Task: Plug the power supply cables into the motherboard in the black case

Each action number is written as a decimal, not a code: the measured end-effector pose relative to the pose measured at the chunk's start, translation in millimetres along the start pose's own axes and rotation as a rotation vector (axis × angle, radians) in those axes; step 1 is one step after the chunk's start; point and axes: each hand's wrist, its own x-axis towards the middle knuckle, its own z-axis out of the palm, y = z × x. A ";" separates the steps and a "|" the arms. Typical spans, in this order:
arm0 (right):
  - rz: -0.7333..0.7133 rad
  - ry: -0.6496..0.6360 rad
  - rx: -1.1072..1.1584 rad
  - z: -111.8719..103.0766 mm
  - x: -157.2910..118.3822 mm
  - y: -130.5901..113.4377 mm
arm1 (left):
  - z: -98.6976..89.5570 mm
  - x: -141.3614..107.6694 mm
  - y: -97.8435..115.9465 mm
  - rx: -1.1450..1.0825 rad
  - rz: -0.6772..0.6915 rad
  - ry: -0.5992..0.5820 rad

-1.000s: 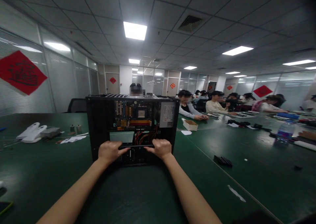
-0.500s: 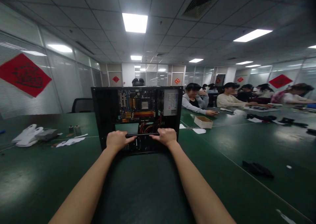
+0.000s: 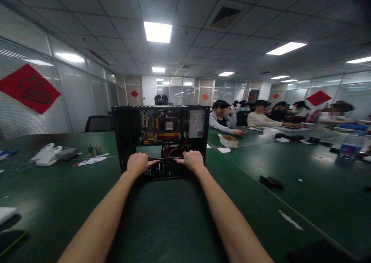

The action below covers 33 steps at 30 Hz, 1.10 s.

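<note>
A black open-sided computer case [image 3: 127, 128] stands upright in front of me on the green table. Inside it I see a motherboard [image 3: 160, 126] with a bare processor, a silver power supply [image 3: 197, 124] at the upper right and a bundle of coloured cables [image 3: 174, 150] below. A dark crossbar runs across the lower part of the case. My left hand [image 3: 139, 164] is closed around the bar's left part, and my right hand [image 3: 193, 162] around its right part, thumbs pointing toward each other. The fingers behind the bar are hidden.
White plastic bags [image 3: 48, 155] and a grey box [image 3: 66, 153] lie left on the green table [image 3: 171, 220]. To the right are a small open box [image 3: 228, 141], a black strap-like item [image 3: 271, 181] and a water bottle [image 3: 351, 146]. Several people sit farther right.
The case appears slightly smaller, and more of the table shows at both sides, so my viewpoint has drawn back a little. Both hands keep their hold on the crossbar.
</note>
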 end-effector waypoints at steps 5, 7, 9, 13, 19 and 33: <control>-0.008 0.018 0.002 -20.1 -33.4 -8.3 | -16.5 -35.5 4.1 0.020 0.000 -0.006; -0.007 0.018 0.007 -29.6 -47.4 -11.5 | -24.7 -50.6 6.6 0.027 0.003 -0.015; -0.004 0.010 0.013 -39.1 -61.7 -14.8 | -33.2 -65.6 9.1 0.028 0.004 -0.021; 0.006 0.000 0.021 -57.0 -89.9 -22.5 | -47.6 -94.8 12.4 0.014 0.000 -0.031; 0.006 0.035 0.008 -73.5 -120.1 -29.8 | -60.1 -126.9 16.0 0.026 -0.016 -0.006; -0.061 0.342 -0.003 -15.1 -71.3 -11.4 | -33.6 -79.6 11.0 0.076 -0.031 0.010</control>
